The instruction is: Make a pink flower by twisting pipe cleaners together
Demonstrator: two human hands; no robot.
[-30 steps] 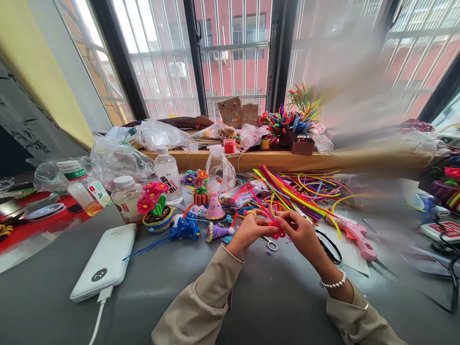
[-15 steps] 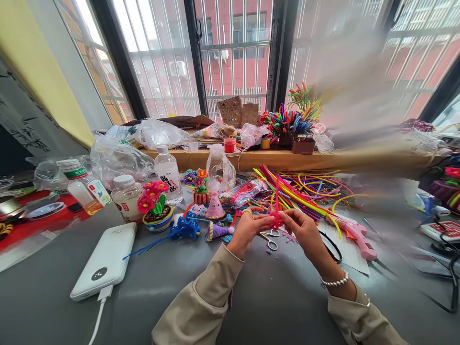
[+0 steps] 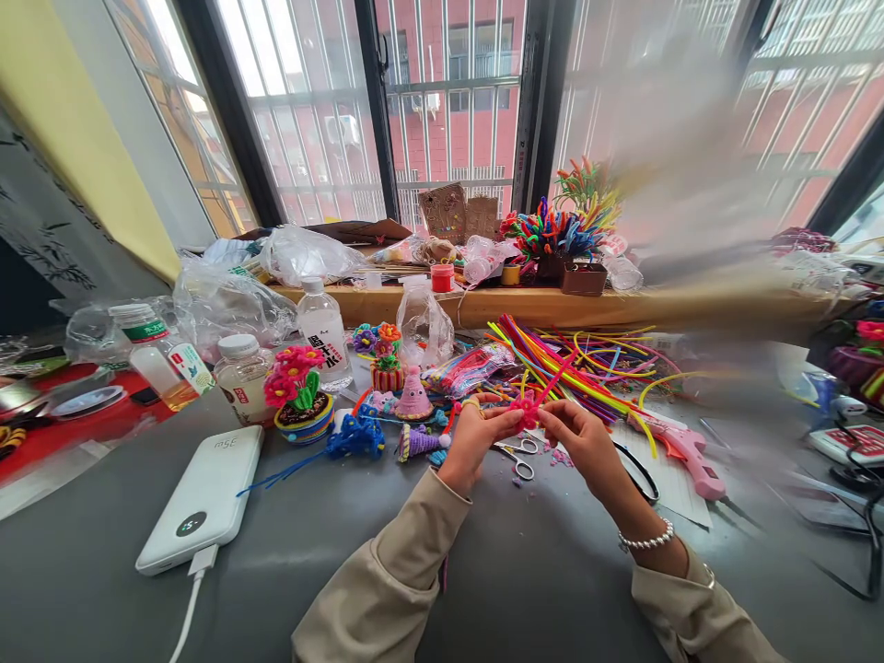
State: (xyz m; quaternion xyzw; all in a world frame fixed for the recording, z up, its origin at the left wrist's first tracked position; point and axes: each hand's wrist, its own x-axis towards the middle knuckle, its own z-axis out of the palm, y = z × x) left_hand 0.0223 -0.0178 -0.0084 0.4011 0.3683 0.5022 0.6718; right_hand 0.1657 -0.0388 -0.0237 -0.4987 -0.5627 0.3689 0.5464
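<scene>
"What's closest?"

"Two beige sleeves above a grey desk, then small scissors lying on it, below the hands in view."

"And the fingers?"

"The left hand pinches the left side of a pink fuzzy piece; the right hand pinches its right edge, thumb against forefinger."

"So it's off the desk?"

"Yes — held up between the two hands."

"How does it look?"

"Hot pink and small, its soft loops bunched rather like a flower. A straight strand of the same pink slants out of it, up and to the right. Finer twists are too small to make out."

"Beyond it?"

"A loose heap of fuzzy stems — yellow, red, orange — then a wooden ledge below the window."
</scene>
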